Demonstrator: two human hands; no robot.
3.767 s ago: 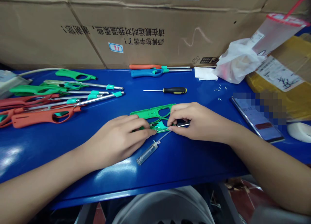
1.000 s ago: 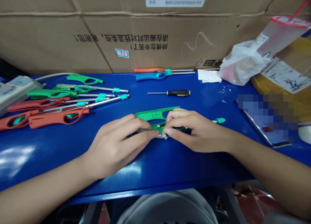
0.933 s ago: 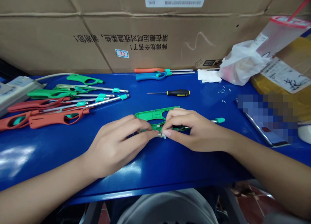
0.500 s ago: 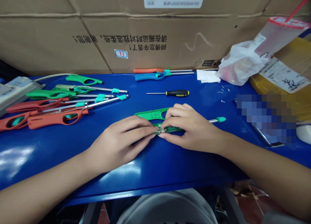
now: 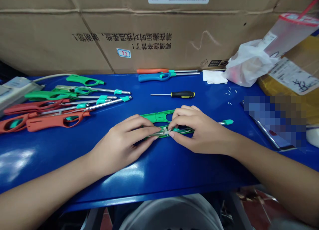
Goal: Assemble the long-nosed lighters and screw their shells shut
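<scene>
An opened green stick lighter (image 5: 163,132) lies on the blue table between my hands, its inner parts and wires showing. Its metal tube with a teal tip (image 5: 228,122) sticks out to the right. My left hand (image 5: 127,142) is closed on the lighter's left end, thumb and fingers pinching it. Against the small pale part in the middle, my right hand (image 5: 199,130) presses thumb and fingertips together; the palm side is hidden. Just behind lies a loose green half shell (image 5: 156,117), partly covered by the right hand. Farther back rests a black and yellow screwdriver (image 5: 182,95).
Several green and red stick lighters (image 5: 59,120) are piled at left. An orange lighter (image 5: 153,70) and a blue lighter (image 5: 152,77) lie by the cardboard box (image 5: 99,24). Small screws (image 5: 229,91), a phone (image 5: 274,123) and a bagged cup (image 5: 284,34) are at right.
My fingers have drawn slightly apart along the lighter, the right hand shifting a little to the right. More of the pale inner part and wires now shows.
</scene>
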